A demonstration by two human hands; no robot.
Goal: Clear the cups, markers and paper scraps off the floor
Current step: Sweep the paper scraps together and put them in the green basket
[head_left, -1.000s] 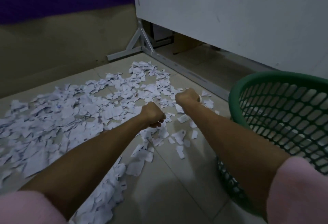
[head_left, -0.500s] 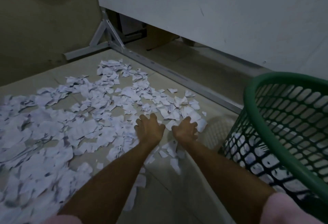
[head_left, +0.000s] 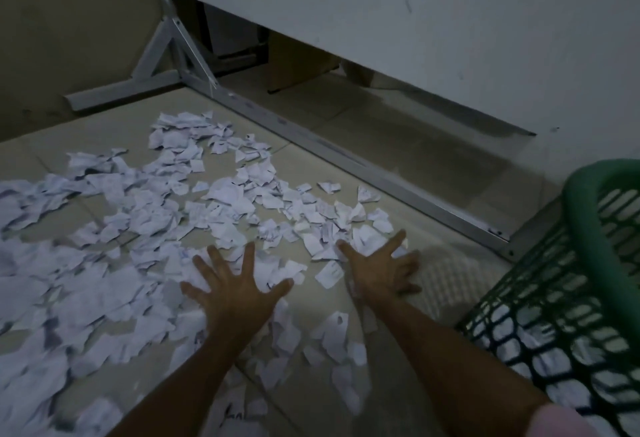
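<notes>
Dim light. Pale tiled floor (head_left: 398,173). White panel (head_left: 415,27) on grey metal frame (head_left: 363,166) beyond hands; angled brace (head_left: 166,45) at its left end. Beige wall (head_left: 69,20) far left. Cardboard box (head_left: 298,58) under panel.

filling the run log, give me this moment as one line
phase: gathering | left hand: open, spread on paper scraps | right hand: open, spread on scraps | green basket: right of hands
</notes>
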